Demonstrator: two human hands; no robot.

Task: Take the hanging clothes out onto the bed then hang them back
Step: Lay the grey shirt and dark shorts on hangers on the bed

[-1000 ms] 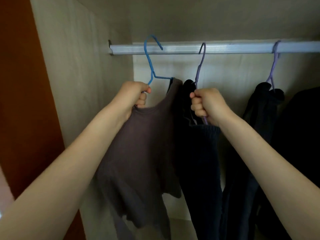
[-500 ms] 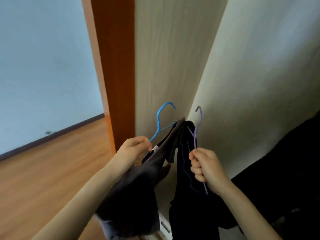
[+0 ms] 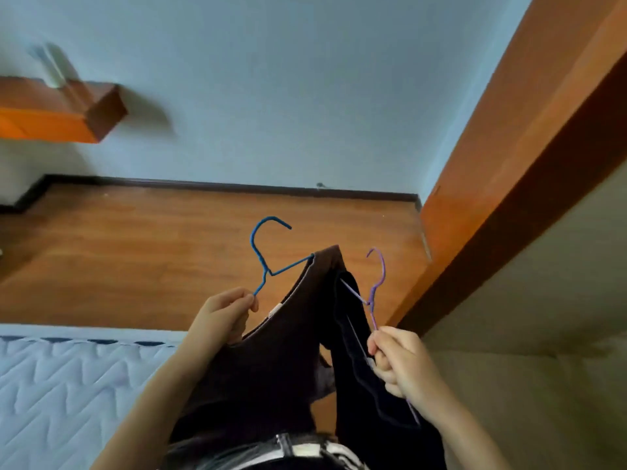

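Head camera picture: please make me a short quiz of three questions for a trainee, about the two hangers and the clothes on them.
1. True or false: the left hand holds the blue hanger, which carries the brown top.
2. What hangs on the purple hanger in the right hand? A) the brown top B) the dark garment C) a white shirt
3. Fill in: the quilted bed lies on the person's ___ side.

Key: 1 true; 2 B; 3 left.
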